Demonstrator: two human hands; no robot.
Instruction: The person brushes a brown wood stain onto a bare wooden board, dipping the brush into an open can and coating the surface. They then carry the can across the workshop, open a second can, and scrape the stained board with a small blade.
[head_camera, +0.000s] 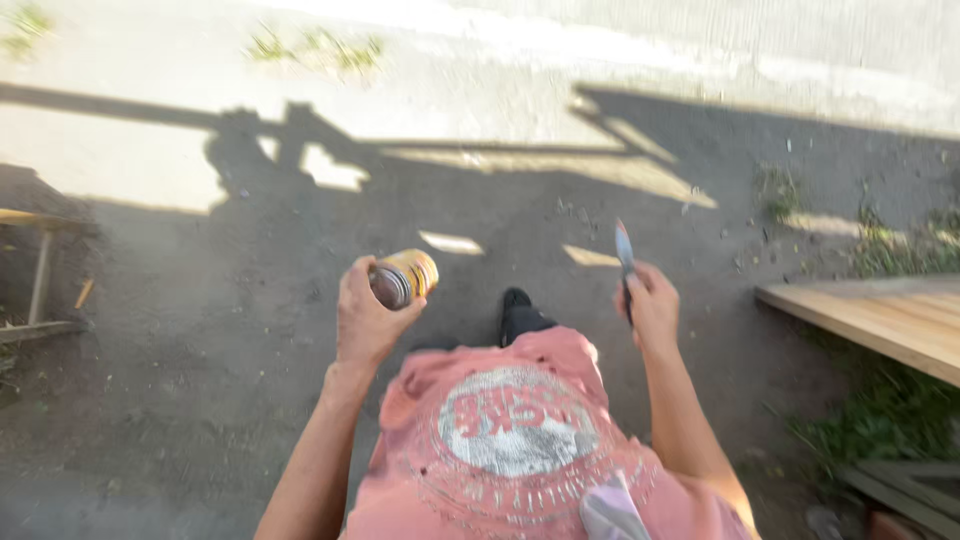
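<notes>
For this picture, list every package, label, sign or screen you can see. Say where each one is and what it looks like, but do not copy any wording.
Can: held tilted in the left hand, round, yellow label, silver end.
Shirt print: on the pink shirt at bottom centre, round, white and red.
No signs or screens.

Yellow can (405, 279), pink printed shirt (520, 440)

The person wears a faded pink T-shirt (520, 440) with a round white print and pink lettering on the chest, ringed by a worn circular design. Both arms are bare below the shirt. A pale grey scrap of cloth (610, 510) shows at the hem. One dark shoe (517, 300) shows below.
</notes>
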